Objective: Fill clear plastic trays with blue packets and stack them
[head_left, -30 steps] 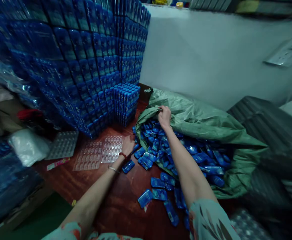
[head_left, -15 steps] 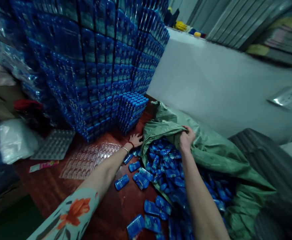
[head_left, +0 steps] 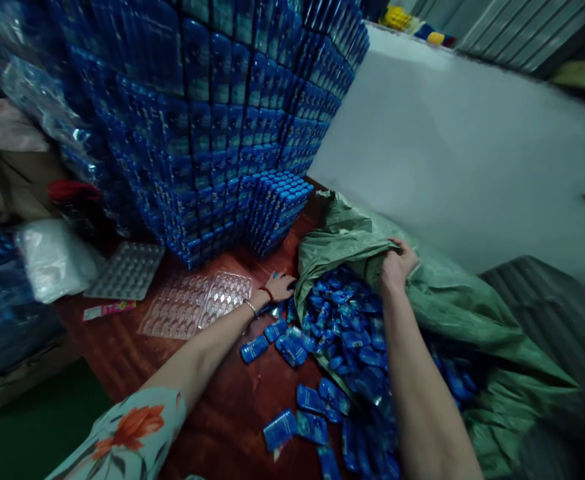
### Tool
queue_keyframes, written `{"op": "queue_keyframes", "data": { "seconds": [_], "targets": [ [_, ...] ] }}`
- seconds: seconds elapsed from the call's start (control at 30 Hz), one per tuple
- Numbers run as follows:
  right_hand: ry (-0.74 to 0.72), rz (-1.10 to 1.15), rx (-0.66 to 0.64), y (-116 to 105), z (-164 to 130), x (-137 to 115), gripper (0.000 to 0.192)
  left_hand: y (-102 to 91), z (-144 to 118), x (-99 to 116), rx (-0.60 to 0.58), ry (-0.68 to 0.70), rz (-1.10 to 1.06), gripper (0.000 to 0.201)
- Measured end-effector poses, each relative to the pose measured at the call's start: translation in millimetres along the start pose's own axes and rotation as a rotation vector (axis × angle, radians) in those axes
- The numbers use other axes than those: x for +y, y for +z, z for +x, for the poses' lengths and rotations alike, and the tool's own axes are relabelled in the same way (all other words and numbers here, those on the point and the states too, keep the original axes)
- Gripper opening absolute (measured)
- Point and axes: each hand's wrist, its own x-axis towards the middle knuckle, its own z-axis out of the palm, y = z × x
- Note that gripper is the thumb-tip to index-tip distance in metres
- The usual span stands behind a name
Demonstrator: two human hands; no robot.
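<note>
A: Fingers (head_left: 406, 257) of the right hand (head_left: 396, 267) bunched tight on the green sack (head_left: 452, 307), lifting its mouth edge.

B: And the left hand (head_left: 281, 287)?

A: Flat by the sack's opening, fingers spread, resting on loose blue packets (head_left: 322, 320) spilled over the bench (head_left: 122, 353).

B: Step in hand?

A: Looks like emptying the sack. Next pull likely needs a firm hold, else packets slide off toward the clear trays (head_left: 197, 307).

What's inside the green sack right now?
The green sack, held up by the right hand, shows many small blue packets spilling from its mouth. How far back they go is hidden under the fabric.
</note>
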Motion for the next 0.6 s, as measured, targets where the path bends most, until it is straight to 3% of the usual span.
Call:
{"op": "queue_keyframes", "data": {
  "seconds": [0.17,0.3,0.43,0.6],
  "targets": [
    [0.058,0.077,0.072,4.3,31.0,-10.7,0.026,-0.1,-18.0,-3.5,0.020,0.003,-0.041,0.031],
    [0.053,0.101,0.047,2.8,31.3,-12.5,0.024,-3.4,4.7,-1.4,0.019,0.006,-0.058,0.035],
    [0.068,0.080,0.044,-4.8,28.5,-8.3,0.022,3.8,24.6,10.6,-0.089,0.069,-0.071,0.021],
    [0.078,0.056,0.023,-5.0,37.1,-3.3,0.027,25.3,-4.5,21.9,-0.144,0.128,-0.088,0.024]
  ]
}}
